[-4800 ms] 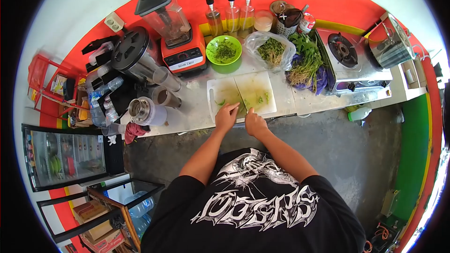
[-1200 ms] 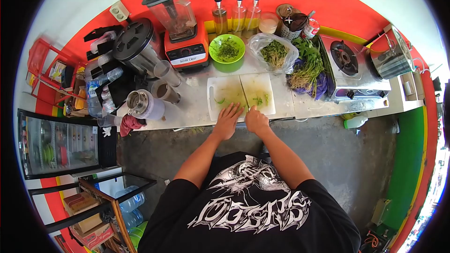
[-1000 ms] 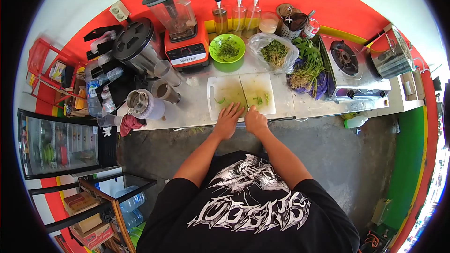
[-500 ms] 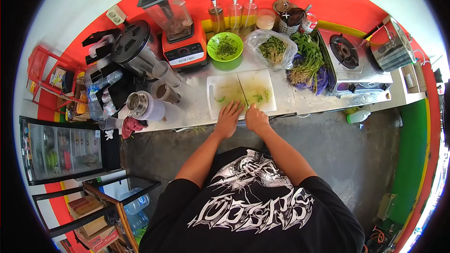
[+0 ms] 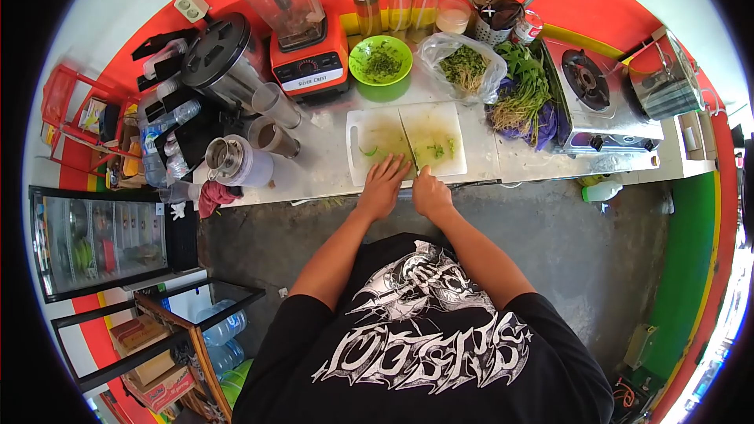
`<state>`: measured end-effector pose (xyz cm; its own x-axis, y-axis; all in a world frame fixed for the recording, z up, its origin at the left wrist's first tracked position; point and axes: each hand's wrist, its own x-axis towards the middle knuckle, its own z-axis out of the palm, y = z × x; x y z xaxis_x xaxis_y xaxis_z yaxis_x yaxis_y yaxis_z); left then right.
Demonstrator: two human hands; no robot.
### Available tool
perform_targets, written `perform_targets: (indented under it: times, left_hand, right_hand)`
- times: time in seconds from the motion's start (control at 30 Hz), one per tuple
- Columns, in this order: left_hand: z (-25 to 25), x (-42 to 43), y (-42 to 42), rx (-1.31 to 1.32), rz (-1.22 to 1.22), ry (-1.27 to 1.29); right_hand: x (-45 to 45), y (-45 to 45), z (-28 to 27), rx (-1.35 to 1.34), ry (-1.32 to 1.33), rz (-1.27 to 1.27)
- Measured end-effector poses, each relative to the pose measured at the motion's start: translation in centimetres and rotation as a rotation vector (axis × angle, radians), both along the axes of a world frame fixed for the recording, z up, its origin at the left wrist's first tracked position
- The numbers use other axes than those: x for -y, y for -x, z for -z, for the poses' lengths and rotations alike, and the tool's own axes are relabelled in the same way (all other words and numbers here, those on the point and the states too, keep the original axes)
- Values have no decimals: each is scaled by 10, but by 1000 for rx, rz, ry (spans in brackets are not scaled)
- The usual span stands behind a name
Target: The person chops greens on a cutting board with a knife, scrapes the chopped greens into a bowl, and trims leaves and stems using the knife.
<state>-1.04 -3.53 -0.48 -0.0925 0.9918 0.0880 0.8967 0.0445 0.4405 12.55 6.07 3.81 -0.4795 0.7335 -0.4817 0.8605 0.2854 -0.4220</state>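
On the white cutting board, my right hand is closed around the handle of a knife. Its blade points away from me across the board. Just left of the blade, my left hand holds a small bunch of green herbs down with its fingertips, though the fingers partly cover it. Chopped green pieces lie right of the blade, and a small green sprig lies to the left. Behind the board stands a green bowl containing chopped greens.
A plastic bag of greens and a leafy bunch with roots lie right of the bowl. Further right is a gas stove. A red blender, tall cups and a steel-topped jug stand left. Pump bottles line the wall.
The camera view has shifted slightly. My left fingers are a little more bunched beside the blade. My right hand keeps its grip on the knife, which stays in nearly the same place.
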Motion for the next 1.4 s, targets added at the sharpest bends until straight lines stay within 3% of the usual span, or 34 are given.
perform_targets:
  times: [0.87,1.03,1.4]
  left_hand:
    - [0,2,-2,-66,-31,7]
    - [-5,1,-1,126,-76,35]
    - [-8,-4,7,30,-56,-2]
  right_hand:
    - [3,9,3,-54,-27,14]
    - [-2,9,6,-68,-27,7]
    - [-6,9,3,-40,-24,-33]
